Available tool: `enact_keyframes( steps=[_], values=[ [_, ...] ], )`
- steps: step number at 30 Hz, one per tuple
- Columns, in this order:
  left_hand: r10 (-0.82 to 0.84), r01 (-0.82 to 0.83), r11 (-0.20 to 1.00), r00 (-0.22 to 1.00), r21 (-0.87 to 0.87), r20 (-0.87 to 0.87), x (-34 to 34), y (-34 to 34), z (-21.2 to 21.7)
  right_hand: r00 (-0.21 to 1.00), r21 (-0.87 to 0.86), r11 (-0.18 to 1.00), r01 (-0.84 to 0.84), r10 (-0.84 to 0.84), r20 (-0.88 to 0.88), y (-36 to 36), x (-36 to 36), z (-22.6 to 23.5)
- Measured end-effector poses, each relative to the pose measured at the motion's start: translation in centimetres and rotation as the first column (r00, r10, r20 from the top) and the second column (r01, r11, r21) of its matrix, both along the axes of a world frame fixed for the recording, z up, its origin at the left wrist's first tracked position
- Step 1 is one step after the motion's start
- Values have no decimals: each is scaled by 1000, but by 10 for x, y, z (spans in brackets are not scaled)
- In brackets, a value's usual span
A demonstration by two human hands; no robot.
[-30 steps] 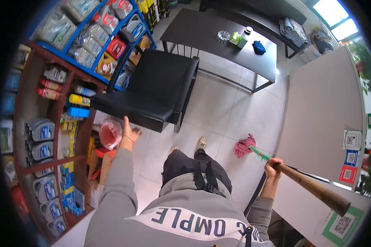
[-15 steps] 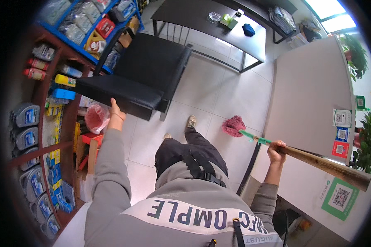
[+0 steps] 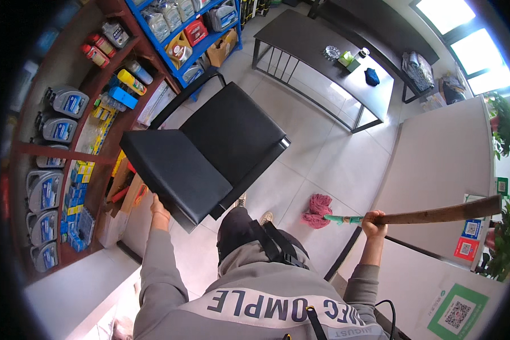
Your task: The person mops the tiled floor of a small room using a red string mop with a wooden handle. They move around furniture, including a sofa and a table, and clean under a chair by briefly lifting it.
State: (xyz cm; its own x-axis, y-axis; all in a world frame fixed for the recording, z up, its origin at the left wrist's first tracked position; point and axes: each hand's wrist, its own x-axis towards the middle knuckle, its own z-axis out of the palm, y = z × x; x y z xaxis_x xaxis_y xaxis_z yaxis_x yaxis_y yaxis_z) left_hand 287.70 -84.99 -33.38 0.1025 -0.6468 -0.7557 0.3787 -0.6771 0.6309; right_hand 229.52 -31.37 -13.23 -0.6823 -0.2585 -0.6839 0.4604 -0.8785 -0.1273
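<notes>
My left hand [image 3: 160, 213] is closed on the front edge of a black padded armchair [image 3: 178, 164], near the seat's corner. The chair looks tilted; whether its legs touch the floor is hidden. My right hand [image 3: 374, 225] wraps round the wooden handle of a mop [image 3: 436, 214]. The handle's thick end points right over the white counter. A green section joins it to the dusky pink mop head [image 3: 317, 211], which hangs over or lies on the tiles; I cannot tell which.
Brown shelves [image 3: 68, 154] with bottles and boxes line the left, with a blue rack [image 3: 182, 73] beyond. A dark low table [image 3: 300, 42] stands ahead, a bench behind it. The white counter [image 3: 436, 147] with plants and printed code cards runs along the right.
My left hand and the chair have come nearer to my body and slightly right, the seat turning more upward. The mop handle has swung closer to level. My view has turned left.
</notes>
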Motion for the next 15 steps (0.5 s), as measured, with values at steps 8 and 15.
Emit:
enact_keyframes(
  steps=[8, 15],
  values=[
    [51, -69, 971, 995, 229, 82, 44, 114, 60, 998, -120, 992, -51, 55, 29, 42, -29, -18],
    [300, -379, 910, 881, 167, 365, 126, 163, 24, 959, -91, 958, -273, 278, 55, -18, -65, -15]
  ],
)
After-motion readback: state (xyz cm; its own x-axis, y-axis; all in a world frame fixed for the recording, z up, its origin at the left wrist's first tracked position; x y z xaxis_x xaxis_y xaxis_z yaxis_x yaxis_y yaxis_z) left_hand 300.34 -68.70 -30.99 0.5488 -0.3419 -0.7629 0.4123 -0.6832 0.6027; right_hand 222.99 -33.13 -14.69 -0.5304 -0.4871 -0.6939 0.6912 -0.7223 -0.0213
